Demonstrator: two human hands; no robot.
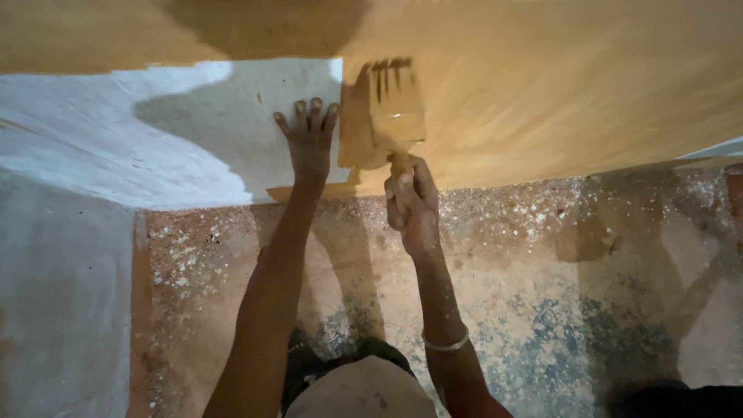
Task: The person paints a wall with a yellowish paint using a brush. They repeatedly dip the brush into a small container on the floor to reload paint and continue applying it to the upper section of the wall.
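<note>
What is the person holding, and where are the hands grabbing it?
The right hand grips a wide paintbrush by its handle. The left hand holds nothing; it lies flat on the white board.

The brush handle (402, 164) is hidden inside the right hand (412, 205).

Both arms reach forward: the left hand (308, 139) lies flat, fingers spread; the right hand (412, 203) is curled closed.

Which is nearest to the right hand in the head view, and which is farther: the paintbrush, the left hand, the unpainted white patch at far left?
1. Paintbrush: held in the right hand.
2. Left hand: just left, flat on the surface.
3. White patch: far left.
</note>
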